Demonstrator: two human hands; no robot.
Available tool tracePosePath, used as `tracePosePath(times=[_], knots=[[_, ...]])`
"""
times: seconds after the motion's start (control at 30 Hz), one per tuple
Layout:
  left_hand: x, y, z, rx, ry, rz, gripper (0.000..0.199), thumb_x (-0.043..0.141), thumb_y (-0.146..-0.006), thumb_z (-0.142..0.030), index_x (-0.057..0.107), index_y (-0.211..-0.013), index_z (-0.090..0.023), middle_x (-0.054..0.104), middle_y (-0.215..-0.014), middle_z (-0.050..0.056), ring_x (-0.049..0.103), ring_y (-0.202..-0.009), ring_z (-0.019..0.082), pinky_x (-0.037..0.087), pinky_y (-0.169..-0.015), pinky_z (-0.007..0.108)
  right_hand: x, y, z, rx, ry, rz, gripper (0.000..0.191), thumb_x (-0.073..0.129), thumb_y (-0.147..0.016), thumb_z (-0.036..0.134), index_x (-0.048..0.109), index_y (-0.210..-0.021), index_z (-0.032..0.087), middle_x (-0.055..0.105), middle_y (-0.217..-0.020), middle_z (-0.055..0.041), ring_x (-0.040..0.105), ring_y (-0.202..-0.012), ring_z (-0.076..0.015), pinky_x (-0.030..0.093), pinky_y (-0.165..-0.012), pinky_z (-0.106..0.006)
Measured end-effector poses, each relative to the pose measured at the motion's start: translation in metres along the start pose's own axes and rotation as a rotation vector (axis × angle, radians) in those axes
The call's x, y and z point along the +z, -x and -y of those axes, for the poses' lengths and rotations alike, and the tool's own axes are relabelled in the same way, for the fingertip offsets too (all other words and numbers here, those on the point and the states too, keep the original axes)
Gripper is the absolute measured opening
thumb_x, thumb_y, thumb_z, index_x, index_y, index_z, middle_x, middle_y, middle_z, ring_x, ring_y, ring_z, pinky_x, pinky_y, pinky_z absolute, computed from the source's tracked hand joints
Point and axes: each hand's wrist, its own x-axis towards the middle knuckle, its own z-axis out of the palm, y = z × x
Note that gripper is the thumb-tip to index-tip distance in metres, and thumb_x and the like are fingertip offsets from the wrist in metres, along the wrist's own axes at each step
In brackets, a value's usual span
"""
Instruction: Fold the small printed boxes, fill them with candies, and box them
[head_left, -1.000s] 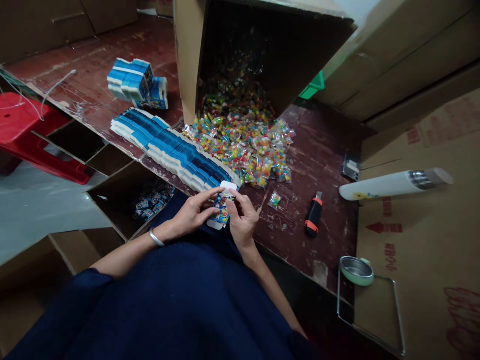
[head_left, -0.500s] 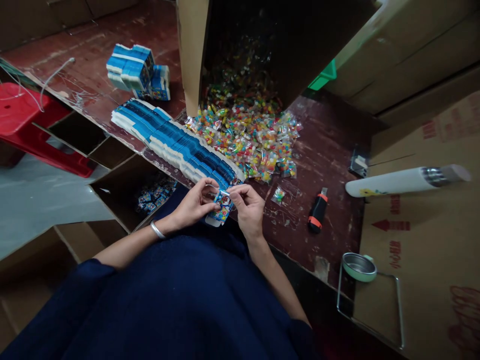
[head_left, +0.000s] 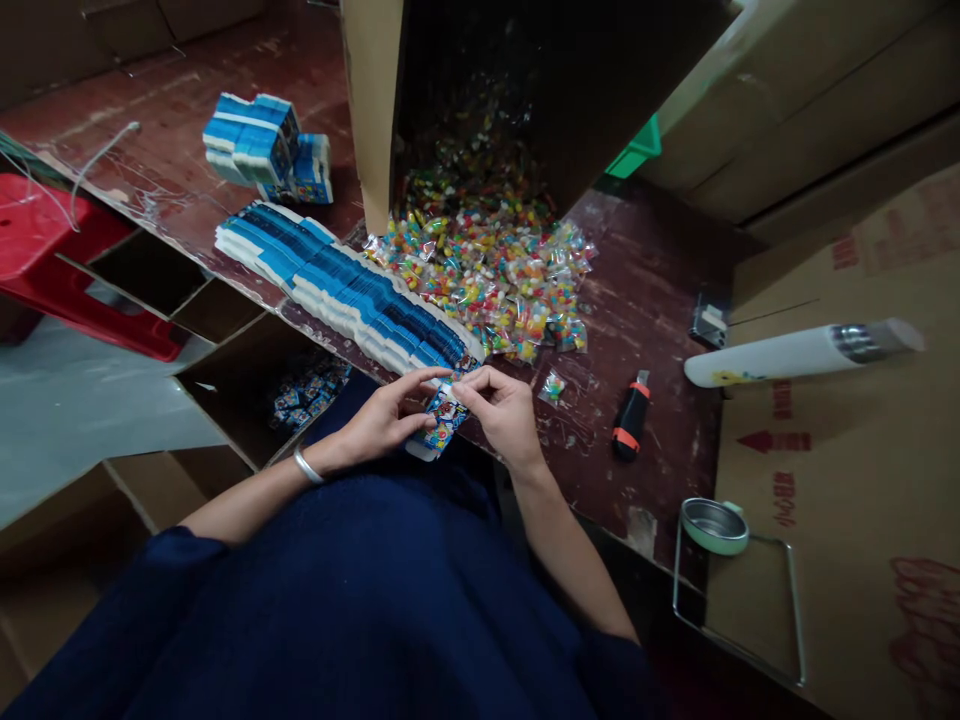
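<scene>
Between my hands, over the table's front edge, is a small printed candy box [head_left: 444, 418], blue with colourful pictures. My left hand [head_left: 390, 415] grips its left side between thumb and fingers. My right hand [head_left: 504, 412] pinches its upper end with thumb and forefinger. Just beyond my fingers ends a long row of flat blue-and-white cartons [head_left: 345, 285], leaning on one another. Behind that row lies a heap of clear candy packets [head_left: 495, 280], spilling from a tipped cardboard box [head_left: 373, 120]. One single candy packet [head_left: 553, 387] lies right of my right hand.
A black-and-orange utility knife [head_left: 631, 418] lies on the table at right, near a white bottle [head_left: 772, 358] and a metal cup [head_left: 714, 524]. Bundled cartons [head_left: 255, 140] stand back left. Below the edge, an open box [head_left: 240, 385] holds filled small boxes. A red stool [head_left: 67, 250] stands left.
The candy box has turned, so more of its printed face shows. My right hand has shifted from its bright top edge to pinch the upper end. The view has moved slightly.
</scene>
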Motion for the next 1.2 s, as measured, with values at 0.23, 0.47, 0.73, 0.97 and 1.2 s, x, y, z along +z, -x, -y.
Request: tracePosePath(times=[0.23,0.47,0.73,0.97,1.2], knots=[[0.0,0.0,0.004,-0.075,0.082,-0.063,0.04,0.079,-0.08,-0.023,0.064,-0.117,-0.018,0.069,-0.109,0.006,0.069,-0.095,0.018,0.058,-0.085,0.03,-0.018,0.018,0.004,-0.248,0.275,0.059,0.018,0.064,-0.097,0.038,0.076,-0.094,0.025,0.075,-0.106,-0.006,0.07,-0.101,-0.0216,0.056,-0.088,-0.037],[-0.048,0.009,0.003,-0.245,-0.25,0.214,0.047,0.08,-0.08,-0.031,0.055,-0.118,-0.02,0.062,-0.099,0.001,0.064,-0.084,0.015,0.054,-0.077,0.028,-0.125,-0.006,-0.045,0.219,0.938,-0.4,0.035,0.072,-0.085,0.035,0.072,-0.116,0.017,0.068,-0.113,-0.014,0.068,-0.081,-0.0247,0.054,-0.087,-0.046],[-0.072,0.013,-0.024,-0.324,-0.64,0.558,0.031,0.068,-0.088,-0.033,0.071,-0.115,-0.017,0.076,-0.105,0.008,0.071,-0.092,0.023,0.053,-0.08,0.031,-0.122,-0.006,-0.053,0.241,0.525,-0.383,0.026,0.074,-0.079,0.045,0.067,-0.083,0.02,0.067,-0.075,-0.0026,0.065,-0.064,-0.0197,0.057,-0.066,-0.037],[-0.015,-0.01,-0.011,-0.115,-0.245,0.28,0.032,0.062,-0.096,-0.032,0.062,-0.123,-0.016,0.071,-0.119,0.01,0.068,-0.104,0.021,0.053,-0.09,0.033,-0.037,0.021,0.02,-0.076,0.189,-0.46,0.024,0.082,-0.081,0.041,0.068,-0.087,0.022,0.071,-0.076,0.0009,0.067,-0.061,-0.0145,0.056,-0.058,-0.027],[0.011,-0.015,-0.006,-0.06,-0.015,0.086,0.027,0.075,-0.087,-0.033,0.061,-0.103,-0.016,0.064,-0.096,0.004,0.063,-0.085,0.016,0.053,-0.08,0.03,-0.011,0.022,0.032,-0.284,0.499,-0.286,0.014,0.073,-0.091,0.036,0.073,-0.08,0.027,0.073,-0.1,-0.0069,0.067,-0.099,-0.0265,0.057,-0.093,-0.047]])
